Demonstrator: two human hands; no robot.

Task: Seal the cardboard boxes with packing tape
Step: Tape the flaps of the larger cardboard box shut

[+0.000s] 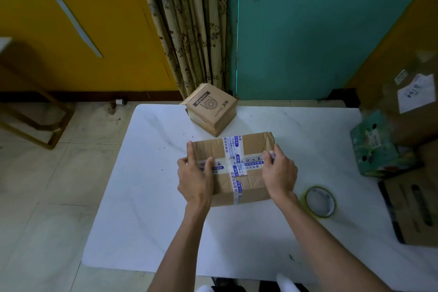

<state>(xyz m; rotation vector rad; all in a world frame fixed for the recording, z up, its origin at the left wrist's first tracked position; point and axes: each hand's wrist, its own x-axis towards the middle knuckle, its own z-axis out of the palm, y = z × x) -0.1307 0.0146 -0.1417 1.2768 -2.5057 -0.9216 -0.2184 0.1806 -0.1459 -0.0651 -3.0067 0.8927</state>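
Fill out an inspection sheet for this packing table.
Surface: white table, marbled, a few dark specks.
Job's things: box at centre, crossed with printed tape; small box behind it; tape roll lying flat to the right.
Clutter: green carton and brown cartons at the right edge.
Grippers: left hand and right hand press on the box's ends.
Cables: nothing seen.
Surroundings: curtain, teal door, yellow wall.

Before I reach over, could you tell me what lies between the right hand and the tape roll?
In the head view, only bare white tabletop separates the right hand from the tape roll.
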